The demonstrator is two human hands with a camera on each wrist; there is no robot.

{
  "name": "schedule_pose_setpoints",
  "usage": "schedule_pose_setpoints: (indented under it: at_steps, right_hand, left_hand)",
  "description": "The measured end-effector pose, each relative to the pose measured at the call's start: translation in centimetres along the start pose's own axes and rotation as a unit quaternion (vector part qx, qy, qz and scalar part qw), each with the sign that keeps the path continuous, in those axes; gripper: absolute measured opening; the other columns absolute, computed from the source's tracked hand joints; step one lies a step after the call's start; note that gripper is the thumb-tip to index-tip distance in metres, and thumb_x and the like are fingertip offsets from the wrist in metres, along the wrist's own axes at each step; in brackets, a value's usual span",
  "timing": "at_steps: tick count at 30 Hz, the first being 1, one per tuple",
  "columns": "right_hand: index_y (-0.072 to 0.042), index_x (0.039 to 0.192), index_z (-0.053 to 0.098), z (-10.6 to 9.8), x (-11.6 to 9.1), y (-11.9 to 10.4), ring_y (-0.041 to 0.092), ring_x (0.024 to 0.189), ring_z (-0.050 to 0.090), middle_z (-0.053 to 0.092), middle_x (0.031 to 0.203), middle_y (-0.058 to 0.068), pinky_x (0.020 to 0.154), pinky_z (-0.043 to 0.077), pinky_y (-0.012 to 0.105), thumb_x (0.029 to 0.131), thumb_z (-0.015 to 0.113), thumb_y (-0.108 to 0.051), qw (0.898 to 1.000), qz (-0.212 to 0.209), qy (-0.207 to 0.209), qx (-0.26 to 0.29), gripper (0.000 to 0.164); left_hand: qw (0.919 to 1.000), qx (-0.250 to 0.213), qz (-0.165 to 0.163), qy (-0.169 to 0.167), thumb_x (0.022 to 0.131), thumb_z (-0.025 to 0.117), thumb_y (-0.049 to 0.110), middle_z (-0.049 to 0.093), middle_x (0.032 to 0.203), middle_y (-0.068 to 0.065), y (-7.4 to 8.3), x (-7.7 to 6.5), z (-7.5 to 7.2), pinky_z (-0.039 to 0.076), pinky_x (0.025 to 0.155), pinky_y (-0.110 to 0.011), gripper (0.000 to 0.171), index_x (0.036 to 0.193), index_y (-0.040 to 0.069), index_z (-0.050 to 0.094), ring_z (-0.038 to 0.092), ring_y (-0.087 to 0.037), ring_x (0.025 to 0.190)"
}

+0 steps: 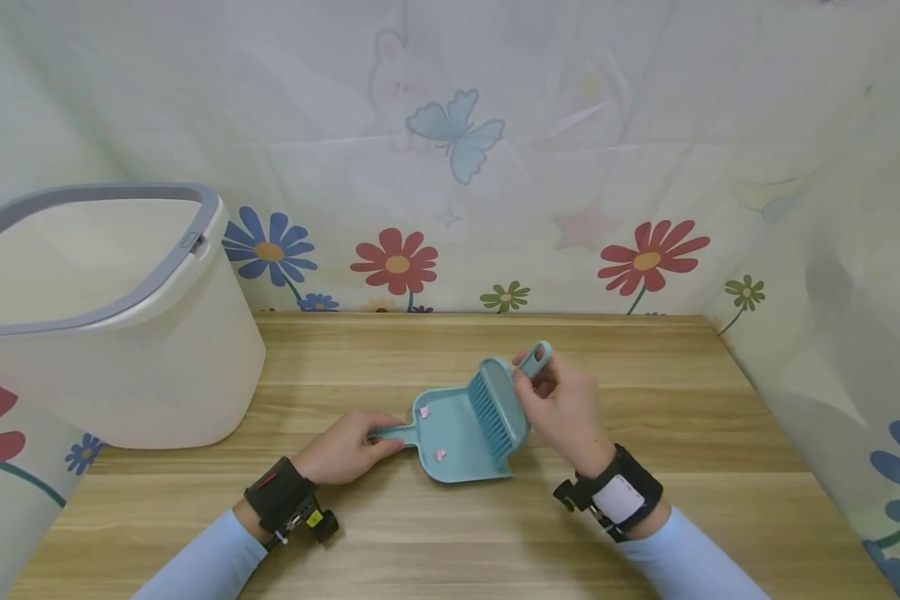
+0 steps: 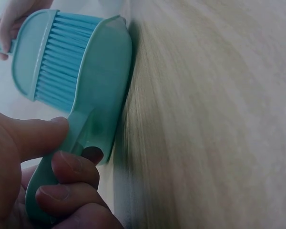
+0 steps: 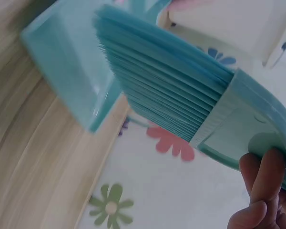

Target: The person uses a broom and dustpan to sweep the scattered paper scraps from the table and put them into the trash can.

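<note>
A light blue dustpan (image 1: 450,437) lies on the wooden table with its mouth to the right. My left hand (image 1: 348,450) grips its short handle, thumb on top and fingers curled beneath in the left wrist view. Two small pink scraps rest in the pan, one scrap (image 1: 424,412) near the back edge and another scrap (image 1: 440,455) nearer the front. My right hand (image 1: 566,408) holds a matching hand brush (image 1: 504,400) by its handle. The brush is tilted, its bristles (image 3: 157,76) reaching over the pan's right side.
A large white bin (image 1: 157,367) with a grey rim stands at the table's left. Behind the wooden table (image 1: 645,517) hangs a pale curtain (image 1: 532,208) printed with flowers and a butterfly. More printed curtain runs along the right side.
</note>
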State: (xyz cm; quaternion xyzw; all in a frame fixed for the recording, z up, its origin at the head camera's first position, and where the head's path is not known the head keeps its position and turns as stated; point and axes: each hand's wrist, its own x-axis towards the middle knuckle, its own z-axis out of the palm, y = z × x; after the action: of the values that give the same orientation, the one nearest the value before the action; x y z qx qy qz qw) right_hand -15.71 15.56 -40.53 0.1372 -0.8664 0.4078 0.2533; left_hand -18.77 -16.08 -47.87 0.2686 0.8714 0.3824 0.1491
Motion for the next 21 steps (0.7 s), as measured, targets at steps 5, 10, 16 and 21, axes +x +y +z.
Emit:
schedule_pose_setpoints:
  at_steps: [5, 10, 16, 21]
  right_hand:
    - [-0.004, 0.106, 0.071, -2.4, -0.5, 1.9, 0.009, 0.058, 0.055, 0.074, 0.081, 0.010, 0.050, 0.044, 0.022, 0.096, 0.070, -0.006, 0.999, 0.038, 0.022, 0.003, 0.010]
    - [0.000, 0.108, 0.069, -4.8, -1.5, 4.1, -0.001, 0.067, 0.063, 0.077, 0.091, 0.018, 0.056, 0.050, 0.016, 0.098, 0.068, -0.007, 0.995, 0.082, 0.046, 0.026, 0.012]
    - [0.001, 0.108, 0.071, -7.1, -3.5, 6.7, -0.008, 0.076, 0.067, 0.076, 0.093, 0.010, 0.061, 0.054, 0.013, 0.096, 0.068, -0.002, 0.988, 0.125, 0.088, 0.030, 0.013]
    - [0.002, 0.106, 0.071, -8.7, -5.3, 8.0, -0.003, 0.068, 0.066, 0.071, 0.083, -0.015, 0.056, 0.053, 0.016, 0.096, 0.069, -0.002, 0.979, 0.172, 0.109, 0.028, 0.011]
  left_hand:
    - [1.0000, 0.000, -0.004, -0.003, 0.105, 0.062, 0.031, 0.071, 0.125, -0.004, 0.0, 0.0, 0.0, 0.044, 0.071, -0.023, 0.039, 0.137, 0.009, 0.067, 0.055, -0.007, 0.077]
    - [1.0000, 0.000, 0.001, -0.004, 0.106, 0.060, 0.030, 0.070, 0.131, -0.005, 0.0, 0.1, -0.1, 0.045, 0.080, -0.025, 0.038, 0.138, 0.008, 0.066, 0.059, -0.012, 0.092]
    - [1.0000, 0.006, 0.002, 0.000, 0.106, 0.060, 0.030, 0.070, 0.132, -0.005, -0.1, 0.1, -0.2, 0.046, 0.086, -0.027, 0.038, 0.138, 0.009, 0.066, 0.059, -0.013, 0.099]
    - [0.9999, 0.013, -0.006, 0.008, 0.106, 0.060, 0.031, 0.068, 0.136, -0.007, 0.1, -0.1, -0.4, 0.049, 0.093, -0.035, 0.040, 0.139, 0.008, 0.065, 0.060, -0.013, 0.106]
